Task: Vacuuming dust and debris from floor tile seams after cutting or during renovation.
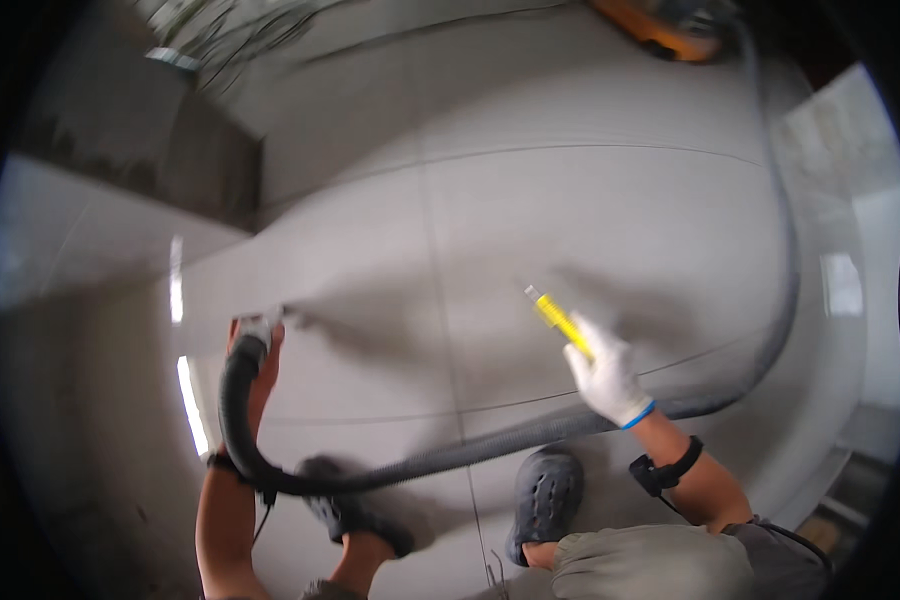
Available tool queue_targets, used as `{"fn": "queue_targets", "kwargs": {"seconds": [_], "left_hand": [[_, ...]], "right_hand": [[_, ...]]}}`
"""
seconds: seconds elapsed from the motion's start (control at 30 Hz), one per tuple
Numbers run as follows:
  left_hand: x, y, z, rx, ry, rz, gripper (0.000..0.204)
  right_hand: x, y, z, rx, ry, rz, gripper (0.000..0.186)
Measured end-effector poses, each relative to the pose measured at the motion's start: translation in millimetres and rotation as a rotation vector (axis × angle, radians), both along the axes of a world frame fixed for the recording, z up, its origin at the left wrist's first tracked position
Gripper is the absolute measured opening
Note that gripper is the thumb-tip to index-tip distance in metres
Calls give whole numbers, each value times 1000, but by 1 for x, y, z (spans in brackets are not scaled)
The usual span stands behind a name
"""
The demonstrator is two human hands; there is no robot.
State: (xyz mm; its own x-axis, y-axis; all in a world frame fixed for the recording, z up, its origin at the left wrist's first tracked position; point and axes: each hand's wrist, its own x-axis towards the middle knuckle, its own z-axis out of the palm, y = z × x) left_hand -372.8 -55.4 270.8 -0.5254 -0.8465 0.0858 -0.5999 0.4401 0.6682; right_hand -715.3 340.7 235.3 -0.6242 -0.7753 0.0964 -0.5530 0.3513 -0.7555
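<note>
My left hand (273, 352) is closed round the end of a dark grey corrugated vacuum hose (490, 449), low over the tiled floor at the left. A greyish fitting (260, 325) shows at the hose's tip; the hose hides most of the fingers. In a white glove with a blue cuff, my right hand (607, 377) grips a slim yellow utility knife (560, 322). Its short metal tip points up and to the left, above the floor right of the middle. The hose passes beneath my right wrist.
From my left hand the hose loops past my dark clogs (548, 497) and up the right side toward an orange machine (670, 35). Pale floor tiles (570, 210) have thin dark joints. A dark block-like structure (205, 150) stands at upper left; loose cables (260, 35) lie behind it.
</note>
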Motion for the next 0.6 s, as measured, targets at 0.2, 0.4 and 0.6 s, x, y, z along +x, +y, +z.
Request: {"fn": "queue_targets", "kwargs": {"seconds": [0.2,0.4,0.6], "left_hand": [[-89,34,-30,-128,-16,-46,30],[-167,41,-14,-92,-123,-183,32],[-332,57,47,-388,128,-727,25]], "right_hand": [[10,91,1,156,73,-90,44],[12,218,-21,276,161,-450,44],[9,305,-44,262,364,-799,47]]}}
